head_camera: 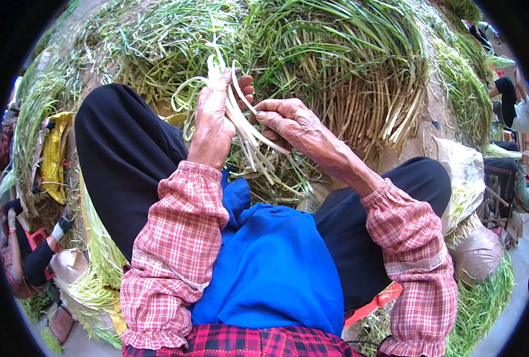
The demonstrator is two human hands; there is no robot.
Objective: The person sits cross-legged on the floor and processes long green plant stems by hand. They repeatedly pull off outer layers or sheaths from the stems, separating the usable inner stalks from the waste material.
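My left hand point(220, 116) holds a small bunch of pale leafy stalks point(242, 120), their white ends pointing down to the right and their curled green tops rising above the thumb. At the right side of the bunch, my right hand point(278, 122) has its thumb and forefinger pinched together on one pale stalk. Both hands are above the gap between my bent knees. Beyond them lies a large heap of long green leafy plants point(336, 62), with brownish stalk ends toward me. Loose stalks and trimmings point(282, 178) lie beneath the hands.
A yellow plastic sack point(54, 156) lies at the left beside more greens. Pale stripped stalks point(99, 236) are at my left side. On the right are a whitish sack point(461, 174) and a wrapped bundle point(478, 254). Other people sit at both far edges.
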